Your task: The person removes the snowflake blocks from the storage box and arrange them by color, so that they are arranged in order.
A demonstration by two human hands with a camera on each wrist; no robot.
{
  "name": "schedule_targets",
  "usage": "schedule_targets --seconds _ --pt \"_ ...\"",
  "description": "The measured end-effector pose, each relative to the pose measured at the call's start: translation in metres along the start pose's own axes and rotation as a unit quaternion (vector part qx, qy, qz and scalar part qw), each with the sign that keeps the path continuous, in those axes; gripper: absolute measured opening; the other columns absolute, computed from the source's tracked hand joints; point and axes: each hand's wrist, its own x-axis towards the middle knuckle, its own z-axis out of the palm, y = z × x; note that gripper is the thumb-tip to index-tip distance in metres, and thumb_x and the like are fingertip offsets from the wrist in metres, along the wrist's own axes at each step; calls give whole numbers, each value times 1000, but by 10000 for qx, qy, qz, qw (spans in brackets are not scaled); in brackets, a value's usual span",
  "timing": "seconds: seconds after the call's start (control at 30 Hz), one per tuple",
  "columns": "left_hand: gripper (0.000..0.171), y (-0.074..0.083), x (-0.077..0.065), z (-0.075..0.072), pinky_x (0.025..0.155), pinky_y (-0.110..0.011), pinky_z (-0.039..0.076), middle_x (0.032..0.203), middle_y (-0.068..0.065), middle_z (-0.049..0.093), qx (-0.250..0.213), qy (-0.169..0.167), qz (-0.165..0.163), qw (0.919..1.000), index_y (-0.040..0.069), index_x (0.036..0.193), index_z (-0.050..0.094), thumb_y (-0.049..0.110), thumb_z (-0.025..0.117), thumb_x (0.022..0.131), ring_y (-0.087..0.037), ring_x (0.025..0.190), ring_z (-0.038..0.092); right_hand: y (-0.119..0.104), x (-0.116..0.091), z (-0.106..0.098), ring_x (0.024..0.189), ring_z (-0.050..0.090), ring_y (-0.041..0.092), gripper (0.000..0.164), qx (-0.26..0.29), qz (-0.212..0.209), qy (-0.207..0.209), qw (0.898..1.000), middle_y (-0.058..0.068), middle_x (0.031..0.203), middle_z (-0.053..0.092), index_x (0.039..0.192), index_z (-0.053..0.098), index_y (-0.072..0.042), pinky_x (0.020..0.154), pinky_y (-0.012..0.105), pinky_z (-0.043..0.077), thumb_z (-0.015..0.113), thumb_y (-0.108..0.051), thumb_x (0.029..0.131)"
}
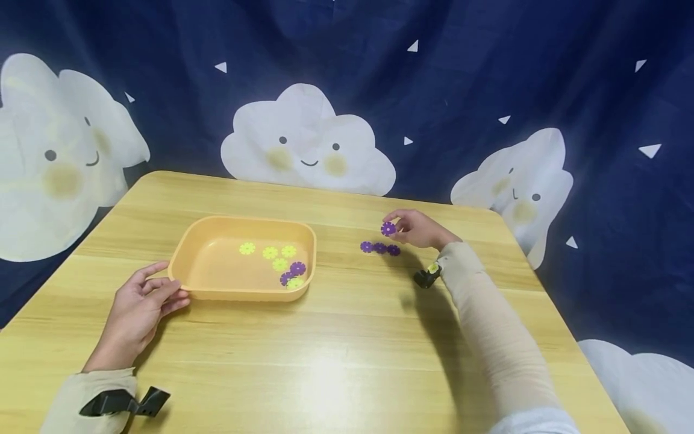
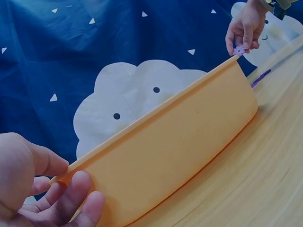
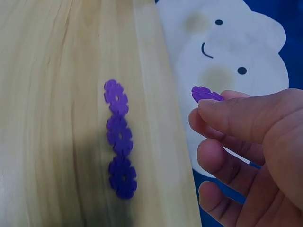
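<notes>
Between thumb and fingers my right hand (image 1: 417, 229) pinches a purple flower-shaped plastic disc (image 1: 388, 229), held above the table. Just below it, a row of 3 purple flower discs (image 3: 119, 135) lies on the wood, edge to edge. At the left, my left hand (image 1: 142, 310) grips the near left corner of a shallow orange tray (image 1: 217, 294), thumb over the rim and fingers beneath it. Inside the tray are several yellow flower discs (image 1: 270, 253) and a pair of purple discs (image 1: 297, 269), grouped mostly toward the right side.
The wooden table (image 1: 336, 349) has a rounded far edge, with a dark blue curtain (image 1: 347, 54) printed with white clouds behind it. A black strap (image 1: 428, 276) is on the right wrist and another black strap (image 1: 116, 402) on the left.
</notes>
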Motion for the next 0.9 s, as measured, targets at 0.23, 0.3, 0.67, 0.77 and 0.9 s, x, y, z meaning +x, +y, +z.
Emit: schedule_targets --seconds 0.23,0.3,0.67,0.77,0.9 --pt "40 -1 0 1 66 -28 61 88 -3 59 6 7 -6 10000 15 125 44 -1 63 93 -17 70 69 18 -10 0 81 63 27 36 97 269 7 9996 18 85 67 122 58 0 75 31 53 68 2 87" --pt "41 -1 0 1 66 -28 61 88 -3 59 53 21 -6 10000 15 125 44 -1 63 93 -17 70 69 22 -11 0 80 64 26 35 61 305 -4 9995 19 85 67 122 58 0 73 30 53 69 0 88" --pt "41 1 -1 1 66 -28 61 89 -3 59 119 18 -18 9999 16 125 43 0 63 93 -17 70 69 46 -21 6 73 61 27 34 313 606 3 9977 18 83 67 122 56 3 59 30 53 64 5 89" --pt "41 1 0 1 66 -28 61 89 -3 59 105 50 -52 9999 16 125 43 0 63 93 -17 70 69 50 -25 7 73 61 29 34 397 625 25 9973 19 82 66 122 56 4 60 32 54 64 7 89" --pt "41 1 0 1 66 -29 61 88 -4 59 39 57 -61 10000 16 125 43 -1 63 93 -17 70 69 48 -30 9 75 61 36 35 451 686 64 9966 24 83 64 122 54 9 59 32 54 62 10 88"
